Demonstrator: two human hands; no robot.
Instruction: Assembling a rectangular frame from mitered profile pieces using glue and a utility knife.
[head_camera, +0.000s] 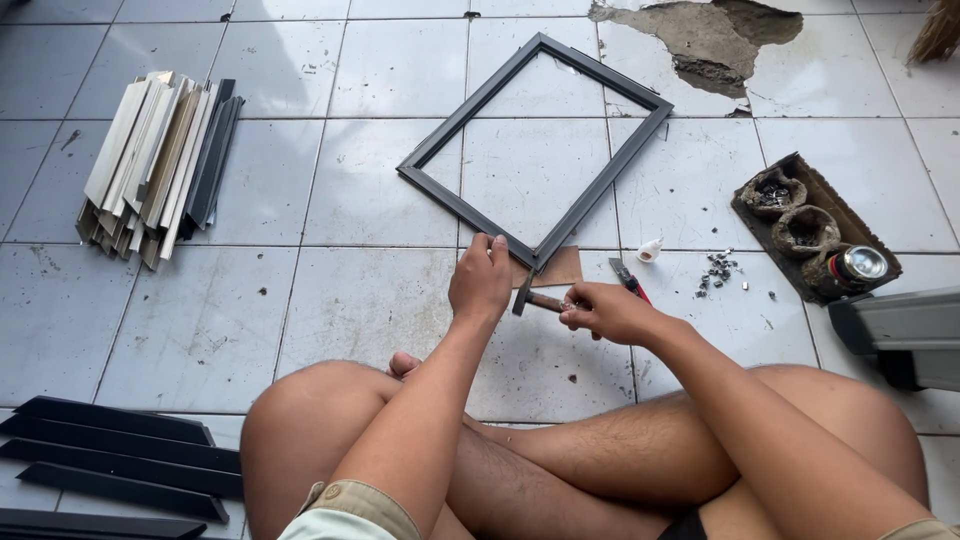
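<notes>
I see a person sitting cross-legged on a tiled floor (370, 290), and I look down over their knees. The left hand (482, 280) presses down on the near corner of a dark picture frame (535, 150). Its fingers are curled over the corner, so I cannot see the corner itself. The frame lies flat on the floor, turned like a diamond. A small brown piece of card (562, 268) sits under that corner, partly hidden.

The right hand (605, 310) is closed tight around the handle of a small hammer (530, 297). The hammer head is just beside the frame corner. Most of the handle is hidden inside the fist.

Just behind the right hand, a tool with a red grip (628, 280) pokes out; I cannot tell what it is. Near it are a small white bottle (650, 250) and a little heap of tiny metal bits (718, 270), too small to make out. A brown tray (812, 225) holds round pots. A stack of pale and dark strips (158, 160) lies far left. Dark strips (110, 460) at the bottom left are cut off by the edge.
</notes>
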